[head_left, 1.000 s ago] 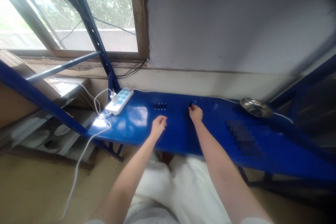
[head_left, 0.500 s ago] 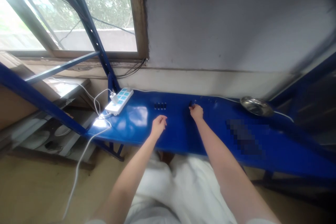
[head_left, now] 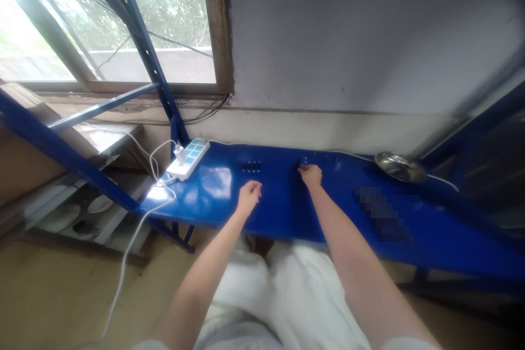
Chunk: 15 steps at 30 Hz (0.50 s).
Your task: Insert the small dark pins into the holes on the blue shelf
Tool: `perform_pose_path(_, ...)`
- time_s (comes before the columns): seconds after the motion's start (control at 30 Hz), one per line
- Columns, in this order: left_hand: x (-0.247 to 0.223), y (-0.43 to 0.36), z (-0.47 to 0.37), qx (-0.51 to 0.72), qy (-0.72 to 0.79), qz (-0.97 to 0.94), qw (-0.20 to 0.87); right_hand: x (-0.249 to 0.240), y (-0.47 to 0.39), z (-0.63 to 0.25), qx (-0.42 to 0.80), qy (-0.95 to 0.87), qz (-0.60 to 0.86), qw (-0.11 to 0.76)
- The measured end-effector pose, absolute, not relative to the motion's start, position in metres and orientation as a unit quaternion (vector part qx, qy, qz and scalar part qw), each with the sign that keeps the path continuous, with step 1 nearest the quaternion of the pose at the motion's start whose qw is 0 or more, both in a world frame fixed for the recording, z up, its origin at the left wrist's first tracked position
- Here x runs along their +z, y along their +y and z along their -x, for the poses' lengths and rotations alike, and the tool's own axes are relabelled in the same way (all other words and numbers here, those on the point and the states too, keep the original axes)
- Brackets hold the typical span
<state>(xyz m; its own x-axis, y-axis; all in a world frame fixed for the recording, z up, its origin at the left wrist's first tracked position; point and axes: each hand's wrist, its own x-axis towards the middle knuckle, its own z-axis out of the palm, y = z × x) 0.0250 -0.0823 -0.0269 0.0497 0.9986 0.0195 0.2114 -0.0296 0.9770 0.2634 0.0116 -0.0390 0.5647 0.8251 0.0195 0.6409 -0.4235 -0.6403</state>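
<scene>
Dark pieces, small, four in number: set side by side in a short row on the left half of the blue table, each marked with pale ends; the exact kind is too small to be told. Single dark piece: placed to the right of the row, well apart from it, at the fingertips of the right hand. Right hand: lowered to the table, thumb and fingers drawn together; whether the piece is gripped or only touched cannot be told. Pale bits, tiny: scattered just beyond that hand, blurred. Left hand: held in front of the row, near it, fingers curled inward; whether anything is enclosed cannot be told. Power strip, white with blue sockets: laid slantwise at the table's left end, fitted with a white plug. White cord: draped over the left edge and down toward the floor. Metal dish, round and shiny: set at the rear, right. Dark item, obscured by blocks: laid on the table in front of the dish.
</scene>
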Motion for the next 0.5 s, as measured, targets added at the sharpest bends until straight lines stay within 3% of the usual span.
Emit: perform_pose_path(0.5,-0.03,-0.0825,-0.026,0.446,0.533,-0.571,0.436,-0.0342,0.0083,-0.269,0.188,-0.461,0.81,0.311)
